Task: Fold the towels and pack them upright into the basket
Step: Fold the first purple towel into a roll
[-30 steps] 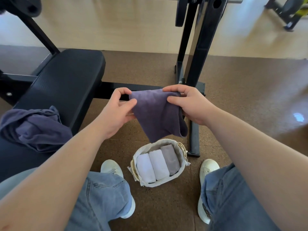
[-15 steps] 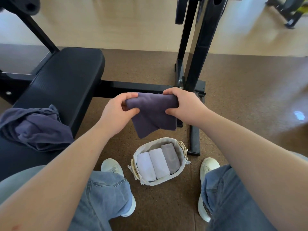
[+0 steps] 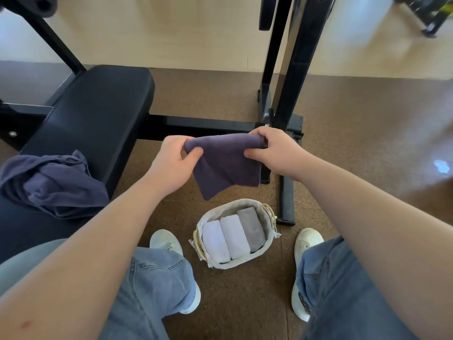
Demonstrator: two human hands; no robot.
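Pinching the top fold of the purple towel (image 3: pixel 225 165) between thumb and fingers, our left hand (image 3: pixel 171 165) and right hand (image 3: pixel 274 153) grasp its two ends and hold it level in mid-air at the centre of the frame. We judge this lets the loose half hang straight, so the next fold lands square.

Nearest us, at the bottom of the frame, our knees are spread, and the white shoes (image 3: pixel 166 241) sit on either side of the basket (image 3: pixel 245 265). It stands on the floor at lower centre, almost under the hanging towel, so the drop in should be short. Inside it, two white towels (image 3: pixel 215 241) and a grey towel (image 3: pixel 252 229) stand upright, touching side by side. They seem to fill most of it, so we expect a snug fit for this one.

Further off, at the left edge, another purple towel (image 3: pixel 54 185) lies crumpled on the black bench (image 3: pixel 98 106), within reach and not yet folded. Beyond, black frame uprights (image 3: pixel 301 69) rise at upper right.
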